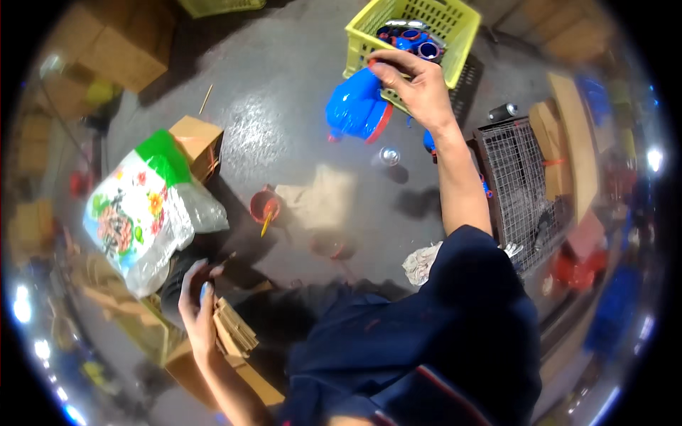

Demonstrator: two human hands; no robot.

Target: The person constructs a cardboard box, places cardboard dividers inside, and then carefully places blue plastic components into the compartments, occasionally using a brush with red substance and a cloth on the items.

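Note:
My right hand (420, 84) pinches a glossy blue casting (355, 106) by its red-edged upper end. A wider red rim shows at the casting's lower right; it hangs above the floor beside the yellow crate (362, 46). Inside that crate lie several blue parts with red rims (419, 44). At lower left my left hand (199, 302) is loosely curved with its fingers apart, and a blue smear marks one digit. Beside it sits a stack of cardboard strips (234, 328). A thin brown stick (229, 258) shows near its fingertips; whether they touch is unclear.
A red pot (261, 204) holding a yellow-handled brush stands on the floor by a beige sheet (323, 197). A printed plastic bag (142, 213) and a small carton (195, 138) are at left. To the right are a wire-mesh rack (522, 184) and a crumpled cloth (422, 264).

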